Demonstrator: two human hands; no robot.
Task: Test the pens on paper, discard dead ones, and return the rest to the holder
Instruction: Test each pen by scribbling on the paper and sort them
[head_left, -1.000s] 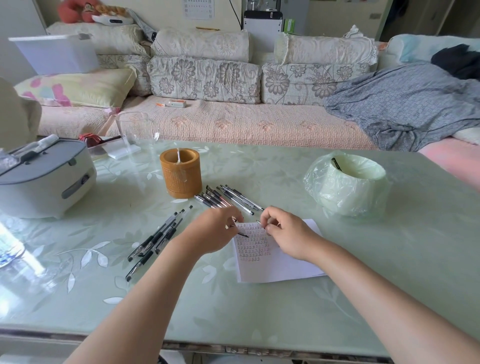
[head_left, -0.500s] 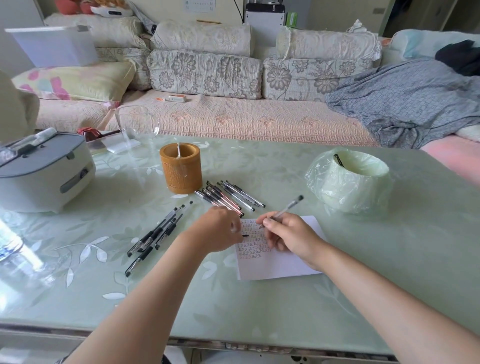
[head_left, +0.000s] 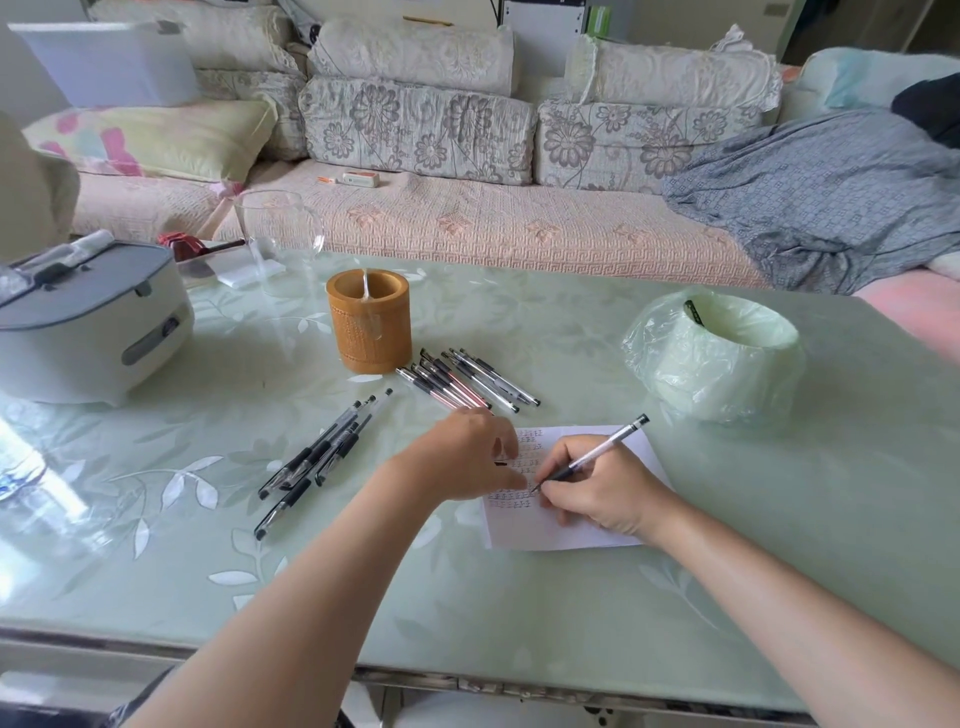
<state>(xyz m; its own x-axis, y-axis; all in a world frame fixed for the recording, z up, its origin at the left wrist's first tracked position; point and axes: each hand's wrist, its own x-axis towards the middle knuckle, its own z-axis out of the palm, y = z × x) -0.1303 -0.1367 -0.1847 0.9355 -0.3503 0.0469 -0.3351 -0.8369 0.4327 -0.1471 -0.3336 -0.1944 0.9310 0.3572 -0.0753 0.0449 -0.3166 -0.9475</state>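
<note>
My right hand grips a clear pen in a writing hold, its tip touching the white paper, which bears rows of small scribbles. My left hand rests on the paper's left edge and pinches a small black pen cap. A bamboo holder stands behind, with a row of pens lying to its right. Several black pens lie to the left of my left hand. A bag-lined bin at the right has a pen inside.
A grey-and-white appliance sits at the table's left, a glass jug behind the holder. A sofa with cushions and a grey blanket runs along the far side. The table's near edge is close to me.
My right hand lifted the pen from beside the paper, turned it upright and brought its tip down onto the paper. My left hand stayed at the paper's left edge.
</note>
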